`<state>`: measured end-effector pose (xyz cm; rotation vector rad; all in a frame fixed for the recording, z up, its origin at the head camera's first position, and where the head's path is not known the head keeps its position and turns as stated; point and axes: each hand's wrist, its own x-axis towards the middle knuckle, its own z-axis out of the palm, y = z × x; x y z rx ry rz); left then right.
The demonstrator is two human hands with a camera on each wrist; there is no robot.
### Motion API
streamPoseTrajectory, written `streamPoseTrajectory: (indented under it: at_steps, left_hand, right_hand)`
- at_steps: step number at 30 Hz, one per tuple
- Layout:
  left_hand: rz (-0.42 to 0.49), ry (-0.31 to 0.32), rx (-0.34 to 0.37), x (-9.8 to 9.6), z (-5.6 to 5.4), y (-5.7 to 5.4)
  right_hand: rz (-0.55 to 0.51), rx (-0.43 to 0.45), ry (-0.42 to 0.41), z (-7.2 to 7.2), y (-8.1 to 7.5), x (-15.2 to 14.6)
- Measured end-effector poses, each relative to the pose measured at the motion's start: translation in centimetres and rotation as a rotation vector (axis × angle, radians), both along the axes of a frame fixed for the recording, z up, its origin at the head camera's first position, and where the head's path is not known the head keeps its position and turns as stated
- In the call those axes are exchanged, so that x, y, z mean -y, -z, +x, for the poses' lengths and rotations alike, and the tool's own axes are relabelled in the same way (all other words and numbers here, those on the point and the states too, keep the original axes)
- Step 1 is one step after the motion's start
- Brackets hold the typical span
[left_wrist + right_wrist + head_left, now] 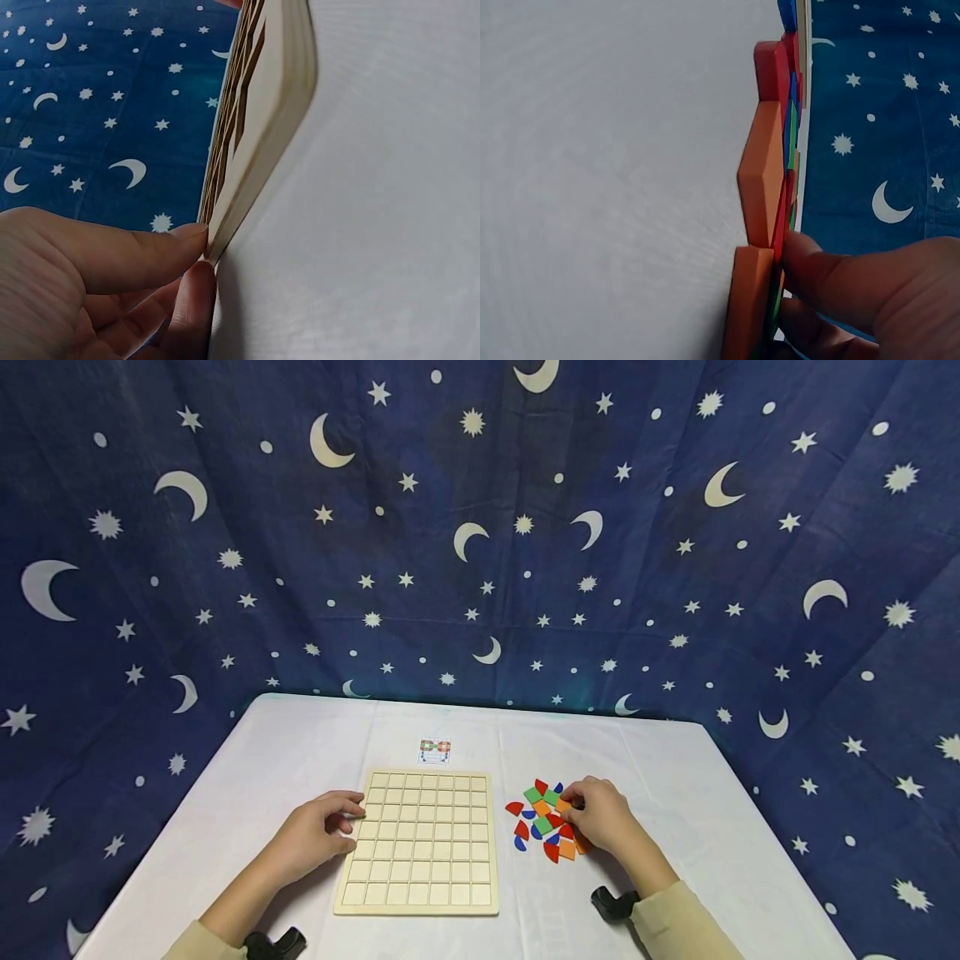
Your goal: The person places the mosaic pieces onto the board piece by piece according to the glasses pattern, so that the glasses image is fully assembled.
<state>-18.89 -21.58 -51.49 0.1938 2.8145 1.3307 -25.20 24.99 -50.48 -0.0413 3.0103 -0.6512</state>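
Note:
In the head view my left hand [311, 837] is at the left edge of a pale wooden grid board [416, 909], its thumb and fingertips touching the rim. The left wrist view shows the thumb [142, 255] against the board's edge [262, 150]. My right hand [602, 814] reaches into a pile of flat coloured pieces, fingertips down beside an orange square [562, 806]. Around it lie green squares [543, 826], red quarter-circles [551, 852] and small blue pieces [521, 843]. From the right wrist, orange pieces [761, 172] stand near the thumb; whether anything is pinched is hidden.
A small card [435, 750] printed with a coloured pattern lies behind the board. White cloth [300, 735] covers the table. A dark blue curtain [420, 527] with moons and stars hangs behind and at both sides.

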Motion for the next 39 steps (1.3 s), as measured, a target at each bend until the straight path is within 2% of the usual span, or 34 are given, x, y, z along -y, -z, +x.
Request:
streamPoseTrajectory:
  at_steps: [10,15,24,39]
  left_hand:
    - [-0.007,0.001,0.007,0.0,0.0,-0.1]
    - [-0.017,-0.007,0.012,0.1,0.0,-0.1]
    - [-0.007,-0.009,0.024,0.0,0.0,-0.1]
    - [-0.017,0.001,0.004,0.2,-0.1,0.1]
  right_hand:
    - [0.036,-0.008,-0.023,-0.3,0.1,0.1]
    - [0.012,-0.002,-0.032,-0.4,0.2,0.0]
    - [0.003,-0.003,-0.082,-0.4,-0.8,0.2]
    - [-0.002,-0.048,-0.165,-0.6,-1.0,5.4]
